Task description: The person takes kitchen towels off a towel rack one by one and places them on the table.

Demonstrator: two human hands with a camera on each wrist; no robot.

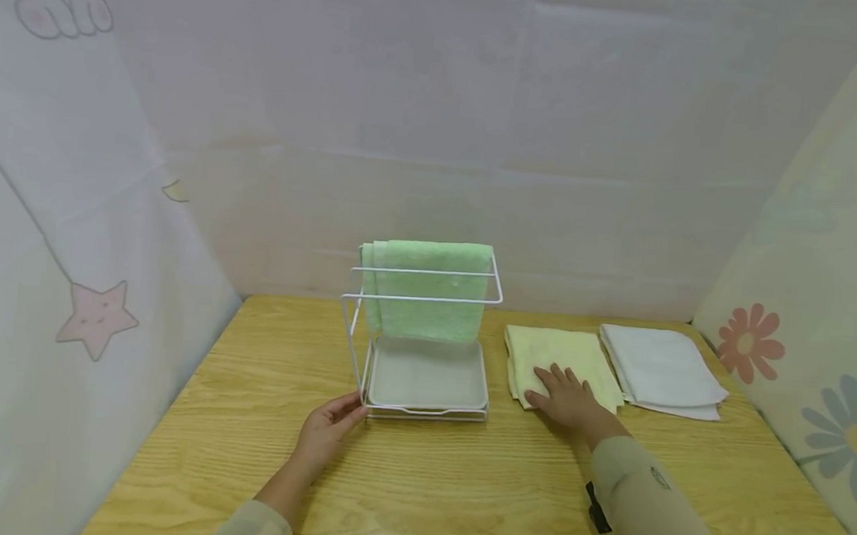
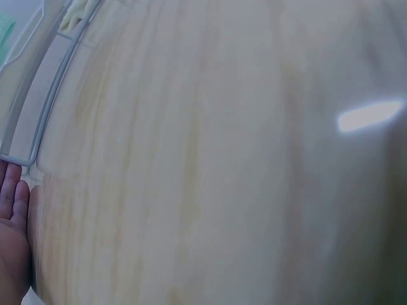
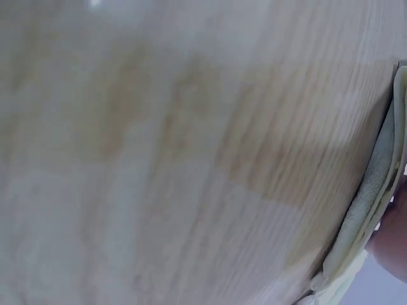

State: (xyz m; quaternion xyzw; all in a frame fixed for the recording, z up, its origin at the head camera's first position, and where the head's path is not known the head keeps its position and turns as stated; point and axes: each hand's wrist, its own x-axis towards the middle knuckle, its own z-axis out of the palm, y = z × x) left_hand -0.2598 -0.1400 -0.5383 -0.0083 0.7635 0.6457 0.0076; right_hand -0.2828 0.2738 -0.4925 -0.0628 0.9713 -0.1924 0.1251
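Note:
A white wire towel rack point(image 1: 426, 299) stands on the table with a pale tray point(image 1: 428, 375) in its base. Over its rear bar hangs a folded green towel point(image 1: 426, 300). My left hand point(image 1: 329, 430) holds the rack's front left corner between thumb and fingers; the left wrist view catches the fingers point(image 2: 19, 197) by the wire frame point(image 2: 48, 114). Flat on a folded yellow towel point(image 1: 579, 353), right of the rack, rests my right hand point(image 1: 564, 399), fingers spread. The right wrist view shows the towel's layered edge point(image 3: 375, 184) beside part of that hand.
A folded white towel point(image 1: 660, 367) lies right of the yellow one, close against it. The wooden table point(image 1: 428, 491) ends at a pale fabric backdrop point(image 1: 438, 135) behind, with printed fabric at both sides.

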